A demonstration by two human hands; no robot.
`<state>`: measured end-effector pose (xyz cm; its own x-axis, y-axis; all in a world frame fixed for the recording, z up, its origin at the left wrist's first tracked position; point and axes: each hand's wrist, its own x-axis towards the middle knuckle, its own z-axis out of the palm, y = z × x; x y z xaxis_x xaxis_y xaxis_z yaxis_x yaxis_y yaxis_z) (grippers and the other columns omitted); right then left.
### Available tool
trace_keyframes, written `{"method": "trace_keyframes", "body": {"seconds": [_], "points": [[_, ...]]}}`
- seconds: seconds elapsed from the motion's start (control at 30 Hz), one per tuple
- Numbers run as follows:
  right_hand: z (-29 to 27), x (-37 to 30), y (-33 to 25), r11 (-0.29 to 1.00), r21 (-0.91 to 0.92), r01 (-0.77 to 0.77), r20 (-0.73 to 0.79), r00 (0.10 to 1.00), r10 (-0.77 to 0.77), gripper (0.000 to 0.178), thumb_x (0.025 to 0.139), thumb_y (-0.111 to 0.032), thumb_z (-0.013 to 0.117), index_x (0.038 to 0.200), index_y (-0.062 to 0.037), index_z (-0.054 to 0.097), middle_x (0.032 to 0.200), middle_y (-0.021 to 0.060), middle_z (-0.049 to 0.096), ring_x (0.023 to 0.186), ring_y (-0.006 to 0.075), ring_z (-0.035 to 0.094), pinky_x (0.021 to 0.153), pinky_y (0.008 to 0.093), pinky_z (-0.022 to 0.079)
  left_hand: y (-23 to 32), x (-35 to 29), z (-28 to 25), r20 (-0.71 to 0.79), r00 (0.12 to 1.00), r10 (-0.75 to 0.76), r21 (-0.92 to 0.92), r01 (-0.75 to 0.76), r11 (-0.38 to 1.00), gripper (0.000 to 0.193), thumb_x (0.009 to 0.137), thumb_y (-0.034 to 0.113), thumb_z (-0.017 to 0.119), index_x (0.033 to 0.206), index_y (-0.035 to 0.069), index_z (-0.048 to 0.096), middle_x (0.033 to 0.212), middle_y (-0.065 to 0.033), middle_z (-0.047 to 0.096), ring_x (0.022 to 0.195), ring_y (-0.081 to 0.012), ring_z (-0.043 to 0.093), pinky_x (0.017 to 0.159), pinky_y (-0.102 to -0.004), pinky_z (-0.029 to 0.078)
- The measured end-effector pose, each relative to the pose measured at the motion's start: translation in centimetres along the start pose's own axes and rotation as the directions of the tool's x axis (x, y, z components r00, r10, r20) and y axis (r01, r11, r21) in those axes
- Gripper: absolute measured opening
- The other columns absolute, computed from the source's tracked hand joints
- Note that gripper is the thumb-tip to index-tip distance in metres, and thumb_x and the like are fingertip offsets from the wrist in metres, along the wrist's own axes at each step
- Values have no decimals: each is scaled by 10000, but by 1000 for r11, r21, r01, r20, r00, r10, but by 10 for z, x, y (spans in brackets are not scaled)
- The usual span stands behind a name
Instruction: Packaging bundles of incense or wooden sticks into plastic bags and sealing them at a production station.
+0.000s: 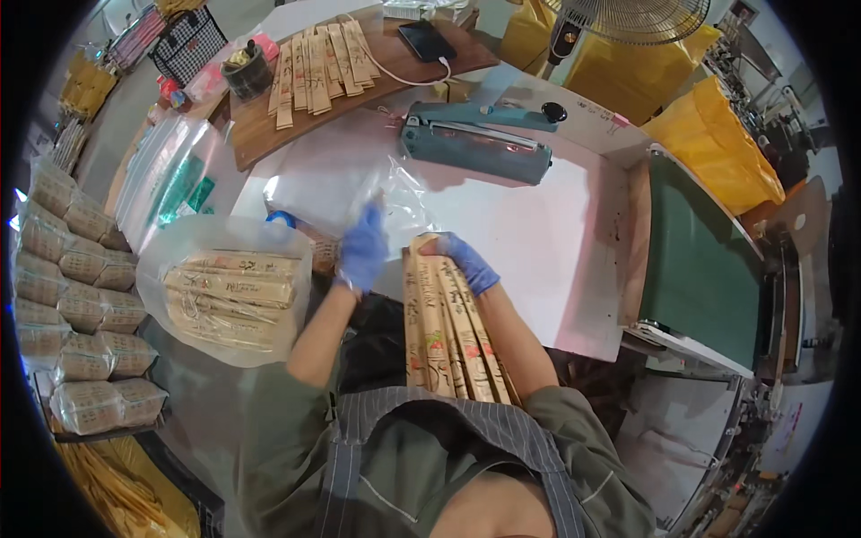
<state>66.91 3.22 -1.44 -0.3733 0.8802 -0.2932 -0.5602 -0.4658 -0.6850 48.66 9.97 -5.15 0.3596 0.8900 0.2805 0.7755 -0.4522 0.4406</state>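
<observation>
My right hand, in a blue glove, grips the top of a bundle of long, narrow kraft-paper packets. They look like wrapped chopsticks and stand upright against my apron. My left hand, gloved in blue too, is over the near left of the white worktop, blurred by motion. Just beyond its fingers lies a clear plastic bag; whether they touch it, I cannot tell. At the left, a translucent tub holds many more such packets.
A teal impulse sealer lies across the back of the worktop. Behind it, a wooden board carries loose packets and a phone on a cable. Filled bags are stacked far left; a fan stands at the back.
</observation>
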Motion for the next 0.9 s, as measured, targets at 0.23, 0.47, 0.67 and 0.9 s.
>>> {"method": "trace_keyframes", "body": {"seconds": [0.23, 0.47, 0.67, 0.9], "points": [[-17, -6, 30, 931, 323, 170, -40, 985, -166, 621, 771, -73, 622, 1293, 17, 297, 941, 100, 603, 802, 185, 602, 789, 320, 491, 45, -70, -15, 73, 929, 362, -40, -360, 932, 627, 797, -33, 435, 1364, 207, 317, 1438, -72, 268, 549, -227, 567, 458, -301, 472], [-24, -202, 112, 977, 65, 201, -561, 817, -131, 577, 846, -183, 524, 1317, 25, 264, 1155, 147, 518, 1037, 209, 534, 898, 315, 419, 110, -160, -51, 259, 727, 636, -651, -355, 671, 496, 857, 164, 533, 1330, 234, 402, 1338, -101, 428, 954, -238, 606, 604, -282, 530], [73, -261, 0, -66, -989, -130, -34, 641, -767, 386, 838, -180, 525, 1152, 41, 483, 861, 189, 565, 700, 320, 571, 625, 359, 456, 146, -44, -100, -35, 783, 621, -391, -582, 713, 366, 730, -15, 461, 1068, 83, 561, 1020, -157, 586, 577, -273, 575, 452, -331, 423], [97, -245, -138, -509, -859, -52, 473, 300, -828, 68, 697, 1, 596, 715, -29, 538, 694, 113, 494, 540, 303, 502, 475, 336, 434, 201, 61, -159, -83, 978, 193, -824, -176, 539, 62, 754, -3, 529, 716, 4, 578, 568, -41, 550, 511, -58, 506, 497, -236, 425]]}}
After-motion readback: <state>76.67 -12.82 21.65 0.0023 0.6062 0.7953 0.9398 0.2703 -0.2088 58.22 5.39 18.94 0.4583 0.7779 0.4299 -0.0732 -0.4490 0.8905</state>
